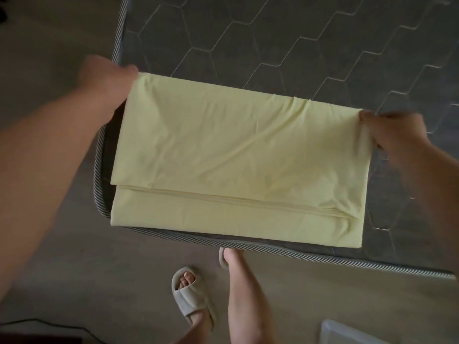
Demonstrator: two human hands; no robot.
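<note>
Hands held a yellow cloth (236, 157) by its two far corners. The left hand (104, 80) gripped the far left corner, with its thumb on top of the cloth. That hand was blurry, so I could not see its other fingers well. The right hand (395, 135) pinched the far right corner, with its fingers curled round a little bunch of cloth. The two hands were well apart, and the cloth was pulled out between them.

The cloth was folded. Its top layer ran from the hands back toward the person and ended at a straight edge. A strip of the lower layer stuck out past that edge. Soft wrinkles ran across the top layer, most of them near the right hand.

The near part of the cloth lay on a dark grey mattress (298, 45) with six-sided shapes stitched on it. Most of the mattress spread out beyond the hands. Its striped edge (273, 247) ran just below the cloth and up past the left hand.

Below the hands was the brown floor (62, 256), where a foot (189, 279) stood in a pale slipper (191, 301). Down past the right arm sat the corner of a white box (347, 331)
</note>
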